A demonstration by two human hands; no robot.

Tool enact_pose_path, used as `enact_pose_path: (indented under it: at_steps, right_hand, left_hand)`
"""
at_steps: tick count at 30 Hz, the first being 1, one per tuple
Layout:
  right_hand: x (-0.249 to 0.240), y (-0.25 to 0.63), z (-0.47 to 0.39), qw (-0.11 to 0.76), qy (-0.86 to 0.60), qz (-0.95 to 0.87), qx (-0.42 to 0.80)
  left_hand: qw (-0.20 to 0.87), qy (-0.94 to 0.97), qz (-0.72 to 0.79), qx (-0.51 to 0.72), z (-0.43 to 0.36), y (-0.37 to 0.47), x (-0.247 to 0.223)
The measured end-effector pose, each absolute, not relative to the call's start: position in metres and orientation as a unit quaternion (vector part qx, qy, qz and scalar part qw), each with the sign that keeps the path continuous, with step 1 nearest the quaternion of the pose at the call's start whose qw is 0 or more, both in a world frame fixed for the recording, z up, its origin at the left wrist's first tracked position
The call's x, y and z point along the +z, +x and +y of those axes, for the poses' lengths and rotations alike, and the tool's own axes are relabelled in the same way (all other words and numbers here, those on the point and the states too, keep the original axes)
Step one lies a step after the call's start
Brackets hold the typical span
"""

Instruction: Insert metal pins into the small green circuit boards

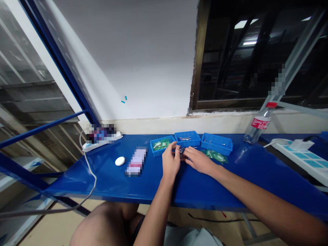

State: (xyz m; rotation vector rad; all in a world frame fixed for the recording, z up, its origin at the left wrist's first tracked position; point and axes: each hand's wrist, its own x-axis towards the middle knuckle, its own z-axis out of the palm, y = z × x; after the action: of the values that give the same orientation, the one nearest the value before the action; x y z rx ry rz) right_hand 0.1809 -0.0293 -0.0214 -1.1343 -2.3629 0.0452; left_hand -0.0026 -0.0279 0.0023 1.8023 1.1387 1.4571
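Note:
On the blue table, a loose pile of thin metal pins (182, 150) lies between my two hands. My left hand (171, 160) is at the pile's left side, its fingers bent toward the thumb; anything held there is too small to make out. From the right, my right hand (198, 160) reaches over the pile with curled fingers, and its fingertips are hidden among the pins. Behind the hands stand a blue bin (188, 142) with several pins in it and another blue bin (217, 148) with a few small pieces. A third bin (154, 152) holds green-and-white packets.
More green packets (216, 156) lie right of my right hand. A white round case (120, 161) and a blurred-out flat object (137, 162) lie at left. A bottle (258, 124) and a power strip (302, 159) stand at right. A cable (93, 181) hangs over the left edge.

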Motion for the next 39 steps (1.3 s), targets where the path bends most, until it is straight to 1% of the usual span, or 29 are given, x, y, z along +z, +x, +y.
enact_pose_path:
  at_steps: [5,9,16,20,23,27,33,37,39]
  right_hand:
    - [-0.017,0.182,-0.030,0.323,-0.442,-0.834,0.069]
    - [-0.013,0.182,-0.031,0.369,-0.450,-0.809,0.079]
    - [-0.009,0.183,-0.030,0.409,-0.456,-0.786,0.081]
    - [-0.007,0.182,-0.032,0.447,-0.466,-0.756,0.112]
    - [-0.004,0.180,-0.035,0.475,-0.443,-0.749,0.129]
    - [-0.001,0.178,-0.036,0.495,-0.423,-0.750,0.115]
    - [-0.008,0.177,-0.034,0.503,-0.462,-0.718,0.133]
    - [-0.011,0.176,-0.033,0.518,-0.473,-0.688,0.189]
    - [-0.010,0.175,-0.034,0.515,-0.465,-0.697,0.178]
  left_hand:
    - [0.282,0.674,0.430,0.530,-0.026,-0.002,-0.002]
    - [0.260,0.705,0.420,0.509,-0.026,-0.003,-0.007]
    - [0.230,0.729,0.442,0.469,-0.027,-0.003,-0.007]
    - [0.243,0.727,0.449,0.459,-0.029,-0.002,-0.004]
    - [0.264,0.732,0.431,0.458,-0.031,-0.002,-0.001]
    - [0.267,0.734,0.412,0.469,-0.033,-0.001,0.003]
    - [0.234,0.741,0.420,0.468,-0.029,-0.001,0.000]
    - [0.252,0.745,0.406,0.465,-0.029,-0.001,-0.002]
    - [0.271,0.747,0.395,0.462,-0.030,-0.001,-0.002]
